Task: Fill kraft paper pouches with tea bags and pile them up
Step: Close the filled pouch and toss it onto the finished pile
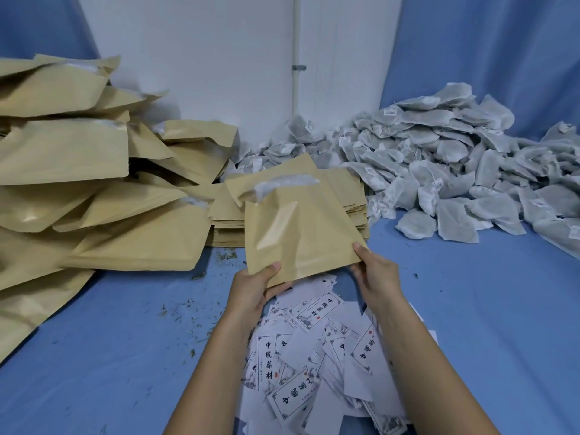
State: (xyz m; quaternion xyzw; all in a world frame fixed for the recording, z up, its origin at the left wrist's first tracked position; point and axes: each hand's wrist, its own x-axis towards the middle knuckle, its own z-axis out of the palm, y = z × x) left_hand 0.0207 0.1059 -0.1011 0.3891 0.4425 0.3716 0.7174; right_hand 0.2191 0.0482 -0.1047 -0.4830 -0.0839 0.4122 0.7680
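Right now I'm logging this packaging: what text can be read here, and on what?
"中國藥材": large black print on the white slips; several lie turned or half covered.
Small print and red seal on the slips: too small to read.
Tags on the tea bags: blurred, unreadable.
Held pouch and piled pouches: no print visible.

a bulging kraft pouch (pixel 298 227) stands tilted mid-table, mouth open, between filled pouches (pixel 94 183) and heaped tea bags (pixel 455 171)

Back wall (pixel 204 58): white, plain, matte.
Pipe (pixel 296 32): white, vertical, fixed against the wall by a metal clamp (pixel 298 67).
Side drapes (pixel 489 51): blue cloth, left and right of the wall.
Work surface (pixel 470 309): blue cloth.
Light: soft, even.
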